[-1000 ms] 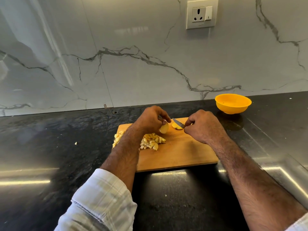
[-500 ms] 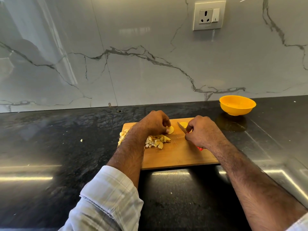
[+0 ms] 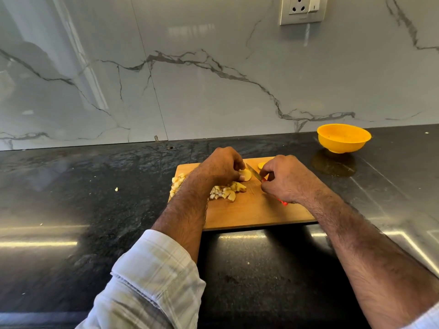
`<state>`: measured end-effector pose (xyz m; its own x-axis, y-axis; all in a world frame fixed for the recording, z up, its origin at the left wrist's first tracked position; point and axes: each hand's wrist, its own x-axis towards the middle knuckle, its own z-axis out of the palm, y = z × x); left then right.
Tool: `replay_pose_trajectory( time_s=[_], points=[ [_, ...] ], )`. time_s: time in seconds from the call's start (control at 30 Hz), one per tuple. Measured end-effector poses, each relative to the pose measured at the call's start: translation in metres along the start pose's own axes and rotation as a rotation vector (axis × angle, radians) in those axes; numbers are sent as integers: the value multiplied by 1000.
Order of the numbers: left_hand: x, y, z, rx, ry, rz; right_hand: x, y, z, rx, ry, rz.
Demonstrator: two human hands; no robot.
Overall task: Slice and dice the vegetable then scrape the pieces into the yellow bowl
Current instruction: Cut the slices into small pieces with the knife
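Your left hand (image 3: 223,166) pinched a potato slice (image 3: 245,175) on the cutting board (image 3: 256,210) while your right hand (image 3: 285,179) gripped the knife (image 3: 254,174) (blade beside the slice).

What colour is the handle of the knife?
Red. A bit of the small knife's plastic handle pokes out below the right hand in the head view.

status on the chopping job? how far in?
Done: a pile of diced pieces lies on the cutting board. In hand: the left hand holds a round slice while the right hand grips the knife beside it. Left: another slice waits uncut, and nothing shows in the yellow bowl, so scraping is not yet done.
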<state>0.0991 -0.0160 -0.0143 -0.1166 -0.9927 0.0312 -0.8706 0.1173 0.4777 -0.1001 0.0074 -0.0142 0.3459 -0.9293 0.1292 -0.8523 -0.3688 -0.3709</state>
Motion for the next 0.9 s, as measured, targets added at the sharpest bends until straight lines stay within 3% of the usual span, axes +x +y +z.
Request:
replay_pose_trajectory(
  time_s=[0.6, 0.9],
  points=[
    [1, 2, 2, 40, 2, 2, 2, -14, 8, -116, -76, 17],
    [-2, 1, -2, -6, 3, -6, -1, -15, 14, -118, 63, -12]
  ],
)
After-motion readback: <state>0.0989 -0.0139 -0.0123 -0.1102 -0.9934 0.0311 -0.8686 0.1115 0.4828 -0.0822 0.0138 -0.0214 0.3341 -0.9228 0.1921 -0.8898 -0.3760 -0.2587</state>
